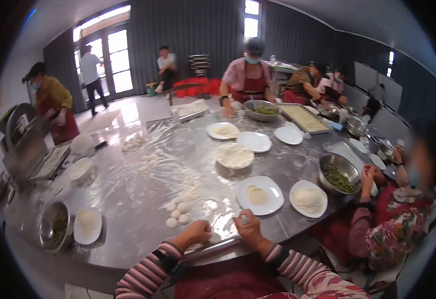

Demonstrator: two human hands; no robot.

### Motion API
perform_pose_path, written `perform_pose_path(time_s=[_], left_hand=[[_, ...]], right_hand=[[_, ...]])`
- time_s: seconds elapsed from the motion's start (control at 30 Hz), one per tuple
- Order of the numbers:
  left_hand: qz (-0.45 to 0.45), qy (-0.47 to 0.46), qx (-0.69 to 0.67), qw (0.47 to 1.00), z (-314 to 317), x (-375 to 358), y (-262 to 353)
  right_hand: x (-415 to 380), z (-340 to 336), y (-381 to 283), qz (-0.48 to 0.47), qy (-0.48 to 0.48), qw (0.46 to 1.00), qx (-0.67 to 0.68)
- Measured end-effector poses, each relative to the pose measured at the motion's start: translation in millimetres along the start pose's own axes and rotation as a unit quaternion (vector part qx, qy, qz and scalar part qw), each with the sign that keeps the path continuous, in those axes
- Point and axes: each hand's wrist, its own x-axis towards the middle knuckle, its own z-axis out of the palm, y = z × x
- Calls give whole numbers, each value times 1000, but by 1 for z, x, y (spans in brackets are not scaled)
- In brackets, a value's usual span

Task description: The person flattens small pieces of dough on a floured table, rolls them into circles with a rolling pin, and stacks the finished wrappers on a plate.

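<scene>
On my feed, my left hand [199, 232] is curled, its grip unclear; my right hand [249, 229] closes around a small blurred object [245, 217]. Dough balls [183, 208] lie just beyond the left, wrappers [256, 195] on a plate [274, 198] beyond the right.

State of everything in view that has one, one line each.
Left hand: fingers curled, contents hidden
Right hand: fingers curled, contents unclear
Near dough rounds: clustered, unflattened
Table: flour-dusted
Center bowl: heaped with flour
Near square plate: holding flat wrappers
Right steel bowl: partly filled, greens
Left steel bowl: partly filled, greens
Far tray: loaded
</scene>
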Motion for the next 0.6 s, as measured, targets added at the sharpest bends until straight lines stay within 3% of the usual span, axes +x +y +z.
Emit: perform_pose_path(time_s=[0.07, 0.1, 0.13, 0.23, 0.3, 0.37, 0.4, 0.53, 0.6], left_hand=[[-25, -5, 44, 999, 1, -2, 17], [-13, 2, 33, 999, -1, -1, 26], [8, 18, 39, 999, 4, 8, 16], [11, -13, 21, 1000, 3, 20, 1], [21, -37, -1, 999, -1, 8, 2], [-7, 42, 6, 999, 0, -1, -6], [-3, 40, -5, 999, -1, -4, -7], [15, 23, 41, 999, 1, 5, -3], [19, 46, 24, 999, 4, 13, -14]], right_hand=[[4, 12, 30, -225, -31, 958, -173], [9, 30, 48, -199, 3, 972, -121], [16, 35, 34, 45, -42, 998, 19], [25, 25, 15, 62, -54, 997, 10], [8, 14, 20, -62, 5, 997, -38], [-8, -8, -4, 62, -37, 997, -8], [-10, -7, 2, 75, -58, 996, 7], [25, 39, 26, -18, -4, 1000, -10], [31, 40, 22, 15, -26, 1000, -1]])
